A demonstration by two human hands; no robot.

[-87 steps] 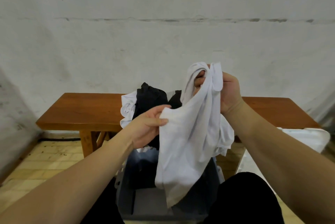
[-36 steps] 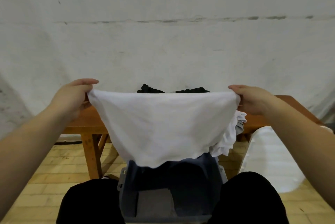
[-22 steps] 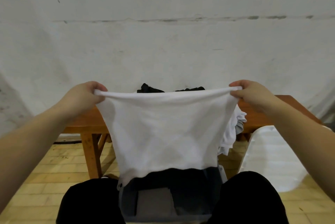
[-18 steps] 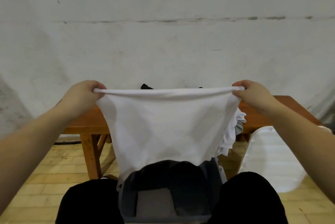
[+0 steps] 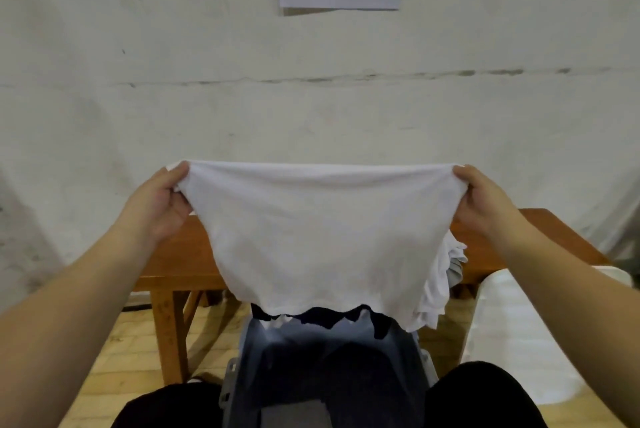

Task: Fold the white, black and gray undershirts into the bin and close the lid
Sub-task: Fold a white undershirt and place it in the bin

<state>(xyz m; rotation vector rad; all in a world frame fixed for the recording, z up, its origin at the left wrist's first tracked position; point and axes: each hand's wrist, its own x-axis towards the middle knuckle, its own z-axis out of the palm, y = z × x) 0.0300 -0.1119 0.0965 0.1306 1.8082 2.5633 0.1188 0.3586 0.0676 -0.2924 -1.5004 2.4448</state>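
Left hand, right hand hold white undershirt taut.

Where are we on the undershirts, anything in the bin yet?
Nothing looks finished. In hand: the left hand and right hand hold the white undershirt stretched out above the bin. I see no folded shirt in the bin. Left: fold this one, then the dark one showing under its hem and any others on the bench, then fit the white lid.

Both forearms are seen bare, no sleeves in view. No rings, watch or gloves are noted on the left hand or right hand. Black trousers are worn.
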